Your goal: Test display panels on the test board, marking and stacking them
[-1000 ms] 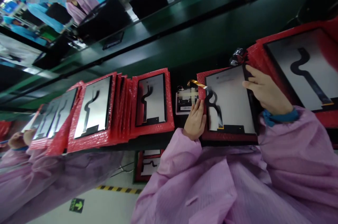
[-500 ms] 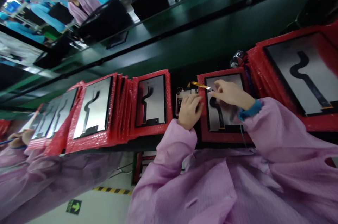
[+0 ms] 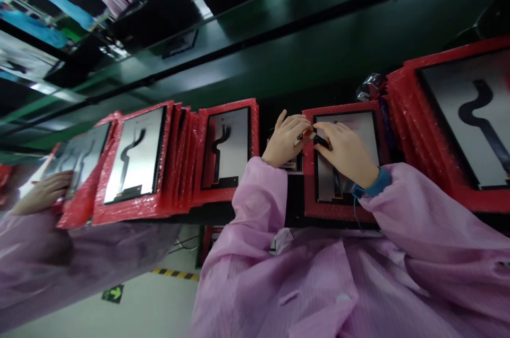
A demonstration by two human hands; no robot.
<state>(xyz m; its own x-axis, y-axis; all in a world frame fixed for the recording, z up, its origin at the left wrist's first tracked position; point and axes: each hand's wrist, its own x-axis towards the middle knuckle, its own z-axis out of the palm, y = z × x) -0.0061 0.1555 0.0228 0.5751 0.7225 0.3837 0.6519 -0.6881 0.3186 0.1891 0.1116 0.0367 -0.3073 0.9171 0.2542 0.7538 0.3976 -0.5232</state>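
Observation:
My left hand (image 3: 287, 140) is closed in a pinch at the left edge of a display panel, with a bit of orange ribbon cable (image 3: 310, 135) showing at its fingertips. Facing it, my right hand (image 3: 347, 151) grips a black ribbon cable (image 3: 320, 140) between thumb and fingers. The two cable ends meet or nearly meet; the fingers hide the exact contact. Beneath my right hand lies the silver-backed display panel (image 3: 350, 121) on a red bubble-wrap sleeve (image 3: 309, 189). A small device with a label (image 3: 294, 163) sits partly hidden under my left hand.
Red-sleeved panels stand in stacks on the left (image 3: 137, 152) and right (image 3: 446, 131). A shiny crumpled object (image 3: 370, 86) lies behind the right stack. A co-worker's hand (image 3: 44, 192) rests at the far-left panels. A green ledge (image 3: 303, 56) runs along the back.
My left hand has risen from the small device to the orange cable. My right hand now grips the black cable. The co-worker's hand has moved right, and the view has shifted slightly.

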